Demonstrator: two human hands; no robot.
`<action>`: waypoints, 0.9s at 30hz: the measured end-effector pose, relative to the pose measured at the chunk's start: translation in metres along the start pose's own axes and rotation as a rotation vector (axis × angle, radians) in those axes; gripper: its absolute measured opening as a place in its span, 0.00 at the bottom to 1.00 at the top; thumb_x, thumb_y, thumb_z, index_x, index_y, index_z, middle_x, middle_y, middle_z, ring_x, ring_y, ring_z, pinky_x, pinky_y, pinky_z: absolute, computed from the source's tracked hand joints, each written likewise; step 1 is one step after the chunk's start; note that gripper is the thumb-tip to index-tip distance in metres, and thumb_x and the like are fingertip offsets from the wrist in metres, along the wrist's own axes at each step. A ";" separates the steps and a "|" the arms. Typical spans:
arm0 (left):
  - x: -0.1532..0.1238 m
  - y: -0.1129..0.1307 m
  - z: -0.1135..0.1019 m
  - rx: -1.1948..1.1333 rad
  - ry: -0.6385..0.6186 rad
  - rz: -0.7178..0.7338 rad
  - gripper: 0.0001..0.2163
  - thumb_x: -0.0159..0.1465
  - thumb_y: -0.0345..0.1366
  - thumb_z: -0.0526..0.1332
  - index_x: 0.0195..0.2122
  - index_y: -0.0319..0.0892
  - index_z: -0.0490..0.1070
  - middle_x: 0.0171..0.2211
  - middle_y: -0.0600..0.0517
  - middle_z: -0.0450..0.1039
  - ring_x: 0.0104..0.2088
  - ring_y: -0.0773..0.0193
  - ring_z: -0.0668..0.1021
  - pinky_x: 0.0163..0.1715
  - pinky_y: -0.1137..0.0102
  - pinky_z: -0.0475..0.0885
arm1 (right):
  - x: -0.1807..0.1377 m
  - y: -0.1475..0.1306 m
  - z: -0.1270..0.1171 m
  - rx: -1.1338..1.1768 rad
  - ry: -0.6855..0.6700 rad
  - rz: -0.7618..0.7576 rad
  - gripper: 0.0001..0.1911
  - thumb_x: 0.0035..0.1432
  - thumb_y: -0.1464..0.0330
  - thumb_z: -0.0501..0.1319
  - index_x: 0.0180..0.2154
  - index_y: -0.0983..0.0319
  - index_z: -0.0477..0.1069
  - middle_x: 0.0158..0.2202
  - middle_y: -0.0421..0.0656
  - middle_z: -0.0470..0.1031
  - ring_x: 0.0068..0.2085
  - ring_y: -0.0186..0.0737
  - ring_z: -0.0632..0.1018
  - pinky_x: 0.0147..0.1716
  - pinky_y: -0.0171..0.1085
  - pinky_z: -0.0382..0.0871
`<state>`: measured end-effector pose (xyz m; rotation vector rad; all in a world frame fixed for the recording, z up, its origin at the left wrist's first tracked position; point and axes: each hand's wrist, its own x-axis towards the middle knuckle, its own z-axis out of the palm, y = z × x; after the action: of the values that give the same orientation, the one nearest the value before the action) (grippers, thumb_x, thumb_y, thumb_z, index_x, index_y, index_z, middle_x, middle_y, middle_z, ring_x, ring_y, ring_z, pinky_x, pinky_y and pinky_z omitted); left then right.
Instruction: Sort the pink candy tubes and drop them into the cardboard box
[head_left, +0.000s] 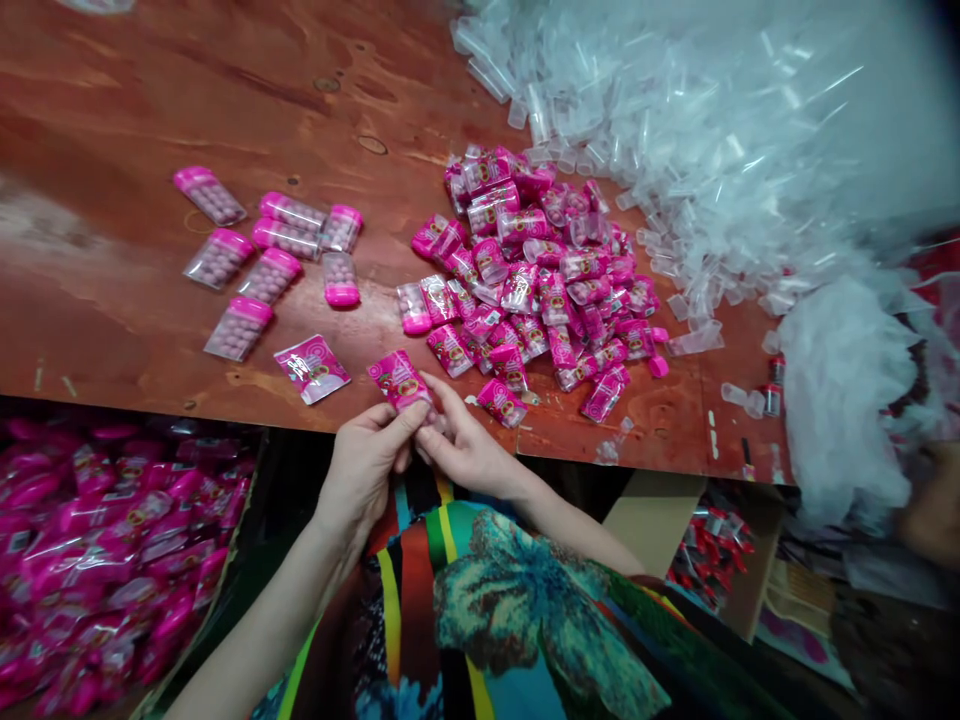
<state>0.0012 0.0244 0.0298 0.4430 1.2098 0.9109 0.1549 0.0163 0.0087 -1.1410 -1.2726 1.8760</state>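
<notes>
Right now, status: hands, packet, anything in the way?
Left hand and right hand: both on one pink packet, near the table edge. Another packet lying to its left, packet pile to its right. Nothing visibly blocking.

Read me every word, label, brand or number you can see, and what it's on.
No text reads with certainty.
Held pink packet: print too small and blurred.
Flat pink packet: white lettering, illegible.
Piled pink packets: print too small.
Lower-left packets: markings too blurred.
</notes>
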 end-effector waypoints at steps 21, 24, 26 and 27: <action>-0.014 0.001 -0.009 -0.003 -0.176 -0.031 0.19 0.61 0.53 0.75 0.41 0.42 0.85 0.40 0.43 0.85 0.17 0.73 0.66 0.19 0.70 0.60 | 0.002 -0.053 -0.038 0.286 0.336 -0.179 0.33 0.68 0.49 0.67 0.68 0.50 0.61 0.34 0.36 0.78 0.18 0.29 0.56 0.16 0.32 0.54; -0.016 0.003 -0.024 0.118 -0.055 0.051 0.16 0.60 0.52 0.75 0.38 0.43 0.87 0.40 0.41 0.87 0.17 0.72 0.63 0.19 0.69 0.58 | 0.004 -0.075 -0.050 0.396 0.432 -0.239 0.28 0.72 0.42 0.58 0.60 0.54 0.71 0.43 0.44 0.82 0.19 0.29 0.51 0.14 0.34 0.47; -0.013 0.006 -0.036 0.162 0.022 0.111 0.15 0.59 0.52 0.76 0.36 0.46 0.87 0.37 0.43 0.86 0.16 0.72 0.63 0.18 0.69 0.56 | 0.011 -0.072 -0.041 0.431 0.323 -0.191 0.29 0.73 0.42 0.56 0.59 0.55 0.72 0.40 0.43 0.82 0.18 0.29 0.49 0.14 0.33 0.46; -0.011 0.008 -0.042 0.171 0.052 0.134 0.15 0.58 0.52 0.76 0.36 0.47 0.87 0.35 0.44 0.86 0.16 0.71 0.63 0.18 0.69 0.55 | 0.018 -0.065 -0.032 0.408 0.244 -0.148 0.28 0.73 0.44 0.57 0.60 0.56 0.72 0.36 0.41 0.82 0.17 0.29 0.50 0.13 0.33 0.48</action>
<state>-0.0413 0.0131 0.0286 0.6471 1.3228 0.9416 0.1756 0.0688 0.0577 -0.9889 -0.7721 1.7214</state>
